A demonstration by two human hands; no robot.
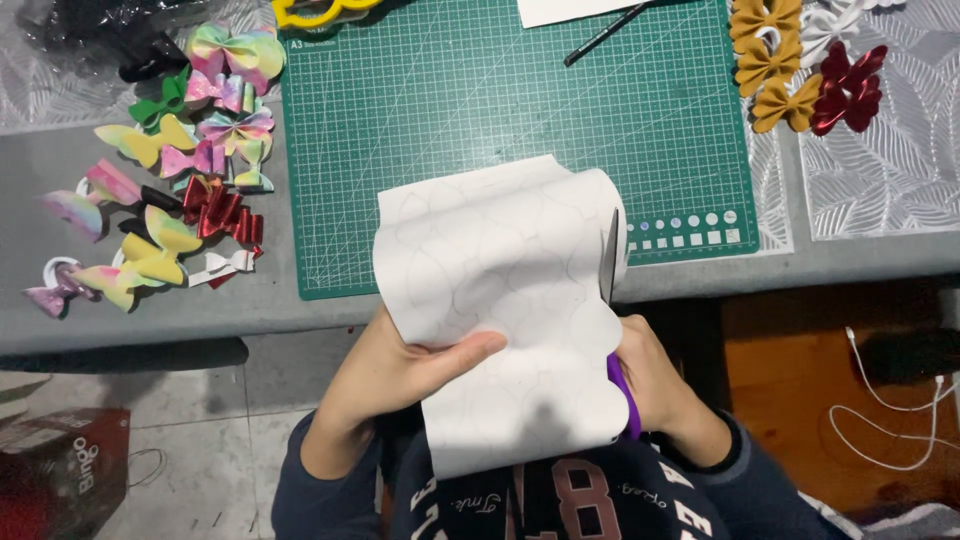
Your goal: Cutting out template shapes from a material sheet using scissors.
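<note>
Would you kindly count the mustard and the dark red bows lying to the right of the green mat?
Mustard bows: 3
Dark red bows: 2
Total: 5

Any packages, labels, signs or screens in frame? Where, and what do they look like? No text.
Dark red package: floor, bottom left; boxy or bag-like, white print on its side.
Green cutting mat: table centre; rectangular, white grid, small printed corner label and a strip of white symbols at its lower right.
Dark top: worn by the person, bottom centre; pale printed lettering.
No signs or screens in view.
</note>
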